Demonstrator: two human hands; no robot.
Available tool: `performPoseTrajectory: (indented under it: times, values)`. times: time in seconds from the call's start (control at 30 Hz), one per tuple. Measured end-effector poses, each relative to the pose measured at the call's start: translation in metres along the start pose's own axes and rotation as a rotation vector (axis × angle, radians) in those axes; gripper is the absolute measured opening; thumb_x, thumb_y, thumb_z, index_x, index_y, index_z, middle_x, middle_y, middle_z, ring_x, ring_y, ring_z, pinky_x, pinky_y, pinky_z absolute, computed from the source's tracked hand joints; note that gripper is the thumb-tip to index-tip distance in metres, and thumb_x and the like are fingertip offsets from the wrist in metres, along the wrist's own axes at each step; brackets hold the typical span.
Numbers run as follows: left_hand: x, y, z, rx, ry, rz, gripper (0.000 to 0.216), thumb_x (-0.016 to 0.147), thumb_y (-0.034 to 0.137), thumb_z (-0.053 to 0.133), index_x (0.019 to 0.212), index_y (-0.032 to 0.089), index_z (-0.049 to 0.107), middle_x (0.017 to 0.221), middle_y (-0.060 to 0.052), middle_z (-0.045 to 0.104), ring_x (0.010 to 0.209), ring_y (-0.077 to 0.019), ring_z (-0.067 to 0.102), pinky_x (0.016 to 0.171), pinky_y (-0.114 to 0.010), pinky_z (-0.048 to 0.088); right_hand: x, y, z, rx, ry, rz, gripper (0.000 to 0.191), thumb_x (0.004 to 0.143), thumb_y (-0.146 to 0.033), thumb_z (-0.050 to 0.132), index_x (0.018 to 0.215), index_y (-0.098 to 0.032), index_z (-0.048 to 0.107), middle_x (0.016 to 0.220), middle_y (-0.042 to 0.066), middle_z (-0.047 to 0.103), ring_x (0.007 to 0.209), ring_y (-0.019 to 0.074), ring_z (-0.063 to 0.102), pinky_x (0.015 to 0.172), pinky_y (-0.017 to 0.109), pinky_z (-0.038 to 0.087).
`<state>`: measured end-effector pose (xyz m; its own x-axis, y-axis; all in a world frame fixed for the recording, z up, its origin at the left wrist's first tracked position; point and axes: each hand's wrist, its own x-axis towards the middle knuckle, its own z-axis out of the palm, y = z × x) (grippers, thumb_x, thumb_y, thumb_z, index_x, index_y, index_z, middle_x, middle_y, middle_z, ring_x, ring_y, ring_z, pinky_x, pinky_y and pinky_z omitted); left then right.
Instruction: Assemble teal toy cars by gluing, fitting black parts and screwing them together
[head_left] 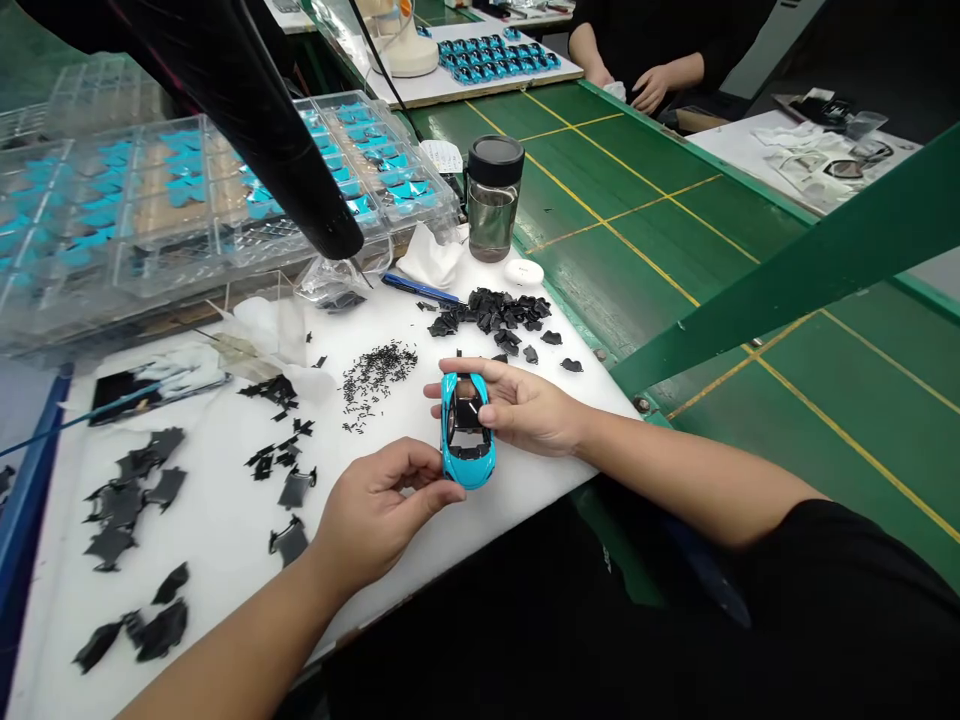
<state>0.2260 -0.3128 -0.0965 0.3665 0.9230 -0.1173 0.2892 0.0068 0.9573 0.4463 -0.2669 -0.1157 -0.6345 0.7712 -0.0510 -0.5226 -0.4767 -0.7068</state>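
Note:
A blue toy car body (469, 470) with black inner parts is held between both hands above the front edge of the white work board (375, 540). My left hand (382, 505) grips its lower left end, thumb below the rounded nose. From the other side my right hand (529, 405) holds it, thumb pressed on the black inside and fingers behind the body. Just beyond the hands lie a scatter of tiny black pins (379, 375) and a heap of small black plastic parts (499, 312). Larger black plastic pieces (124, 500) lie at the left.
Clear compartment trays (214, 200) of blue parts stand behind the board. An electric screwdriver (300, 170) hangs over it. A lidded bottle (495, 200), a white oval case (523, 272) and a blue pen-like tool (420, 288) are at the back. Across the green conveyor (600, 210) sits a co-worker (652, 85).

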Motion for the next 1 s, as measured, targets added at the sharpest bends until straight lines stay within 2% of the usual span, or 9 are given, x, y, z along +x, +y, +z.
performPoseTrajectory:
  times: [0.27, 0.6, 1.0]
  values:
    - [0.0022, -0.0032, -0.0008, -0.014, -0.049, -0.034, 0.026, 0.079, 0.043, 0.077, 0.081, 0.019, 0.068, 0.072, -0.001, 0.068, 0.066, -0.0135, 0.061, 0.063, -0.024, 0.051, -0.0008, 0.0005, 0.0005, -0.009, 0.007, 0.009, 0.062, 0.078, -0.024, 0.083, 0.133, -0.025, 0.053, 0.139, 0.012, 0.058, 0.108, 0.0245, 0.070, 0.090, 0.040, 0.058]
    - [0.0035, -0.0030, 0.0003, -0.005, -0.062, -0.027, 0.025, 0.080, 0.042, 0.076, 0.082, 0.018, 0.068, 0.073, -0.001, 0.068, 0.067, -0.0129, 0.060, 0.064, -0.024, 0.050, 0.0001, 0.0029, -0.0034, -0.004, 0.020, -0.004, 0.060, 0.079, -0.022, 0.082, 0.131, -0.024, 0.055, 0.136, 0.012, 0.060, 0.108, 0.0235, 0.070, 0.096, 0.041, 0.056]
    - [0.0035, -0.0012, -0.0022, 0.272, -0.007, 0.105, 0.026, 0.077, 0.041, 0.078, 0.087, 0.020, 0.066, 0.071, 0.000, 0.070, 0.064, -0.0139, 0.065, 0.066, -0.025, 0.053, 0.0018, 0.0063, -0.0053, -0.042, 0.043, -0.066, 0.062, 0.076, -0.025, 0.084, 0.130, -0.023, 0.055, 0.138, 0.012, 0.058, 0.111, 0.0230, 0.068, 0.097, 0.042, 0.055]
